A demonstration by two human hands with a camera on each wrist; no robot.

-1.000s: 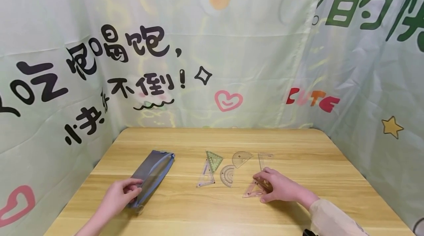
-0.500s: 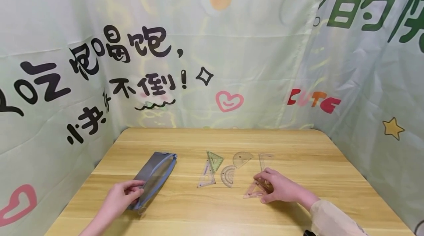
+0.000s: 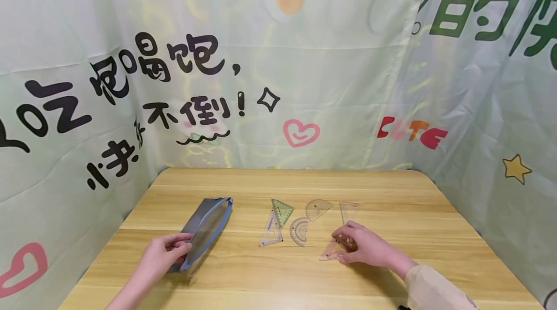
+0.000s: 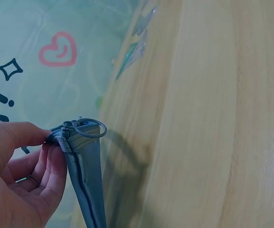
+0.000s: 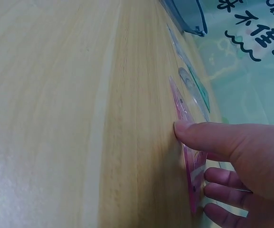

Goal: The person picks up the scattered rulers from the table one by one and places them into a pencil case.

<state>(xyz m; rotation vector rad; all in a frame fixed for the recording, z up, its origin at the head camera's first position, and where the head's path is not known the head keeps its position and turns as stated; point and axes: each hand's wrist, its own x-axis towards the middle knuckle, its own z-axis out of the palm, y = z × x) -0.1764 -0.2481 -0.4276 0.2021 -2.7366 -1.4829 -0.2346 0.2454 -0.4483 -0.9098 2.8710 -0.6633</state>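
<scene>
Head view: I see one blue pouch [image 3: 197,219] at seven o'clock, insides unclear, two protractors [image 3: 318,207], at least three triangles [image 3: 283,211], the pink triangle [image 3: 329,255] at five. Left wrist: the left hand [image 4: 25,166], nearly closed, pinches the pouch. Right wrist: the half-closed right hand [image 5: 258,159] holds the pink triangle.

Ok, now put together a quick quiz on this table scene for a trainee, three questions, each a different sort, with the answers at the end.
1. Multiple choice: what does the left hand hold?
A) the green triangle
B) the pouch
C) nothing

2. True or false: the right hand touches the pink triangle.

3. Count: how many protractors lie on the table?

Key:
1. B
2. True
3. Two
</scene>
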